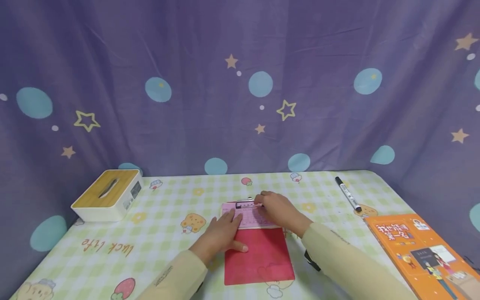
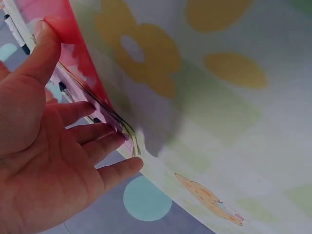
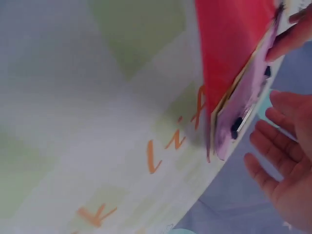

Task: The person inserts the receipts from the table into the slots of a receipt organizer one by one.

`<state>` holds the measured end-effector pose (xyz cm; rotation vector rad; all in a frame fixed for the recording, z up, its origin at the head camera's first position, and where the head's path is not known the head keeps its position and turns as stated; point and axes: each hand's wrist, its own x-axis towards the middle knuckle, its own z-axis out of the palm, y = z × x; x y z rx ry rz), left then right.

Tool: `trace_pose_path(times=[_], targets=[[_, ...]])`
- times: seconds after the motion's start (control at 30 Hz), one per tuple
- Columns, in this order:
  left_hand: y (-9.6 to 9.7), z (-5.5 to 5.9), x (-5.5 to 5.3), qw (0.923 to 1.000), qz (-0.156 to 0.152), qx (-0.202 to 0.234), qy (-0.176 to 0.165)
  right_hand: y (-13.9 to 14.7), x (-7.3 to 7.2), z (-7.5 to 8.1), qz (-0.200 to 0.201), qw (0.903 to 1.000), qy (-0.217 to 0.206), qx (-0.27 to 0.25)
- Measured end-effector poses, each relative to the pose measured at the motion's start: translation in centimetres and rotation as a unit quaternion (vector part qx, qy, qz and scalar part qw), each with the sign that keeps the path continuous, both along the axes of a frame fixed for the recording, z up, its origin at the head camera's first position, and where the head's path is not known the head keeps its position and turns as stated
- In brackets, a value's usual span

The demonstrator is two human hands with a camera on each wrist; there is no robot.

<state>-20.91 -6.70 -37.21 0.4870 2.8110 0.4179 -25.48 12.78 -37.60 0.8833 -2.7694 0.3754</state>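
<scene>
A see-through red clipboard (image 1: 258, 260) lies on the table, with a small stack of pink printed slips (image 1: 258, 221) across its top end. Over the slips' upper edge sits a metal clip (image 1: 245, 204) with black ends. My left hand (image 1: 219, 235) rests at the slips' left side, fingers spread; its thumb lies over the red board. Beside the clip's right end is my right hand (image 1: 279, 211), its fingers loosely bent. In the right wrist view the right hand (image 3: 287, 151) shows relaxed, spread fingers near the clip (image 3: 237, 127), holding nothing.
A white tissue box (image 1: 106, 196) with a wooden lid stands at the back left. To the right lie a black-and-white marker (image 1: 348, 194) and an orange book (image 1: 423, 254). A checked tablecloth (image 1: 165, 241) covers the table; a purple curtain (image 1: 210, 83) hangs behind it.
</scene>
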Motion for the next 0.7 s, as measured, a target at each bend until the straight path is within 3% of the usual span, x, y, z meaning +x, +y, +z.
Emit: trace_pose_path(times=[0.17,0.33,0.57,0.7], targets=[[-0.2,0.1,0.0,0.9998,-0.012,-0.016,0.008,-1.5,-1.6,-0.8,-0.025,0.9987,0.025,0.037],[0.1,0.2,0.0,0.9997,-0.011,-0.021,0.01,-2.2,-2.2,-1.2,-0.032,0.9941,0.062,0.082],[0.2,0.4,0.1,0.9997,-0.003,-0.024,0.005,-2.8,-2.6,-1.9,-0.027,0.9755,0.149,0.159],[0.1,0.4,0.1,0.9996,-0.007,-0.027,0.007,-3.1,-2.5,-2.0,-0.026,0.9694,0.173,0.172]])
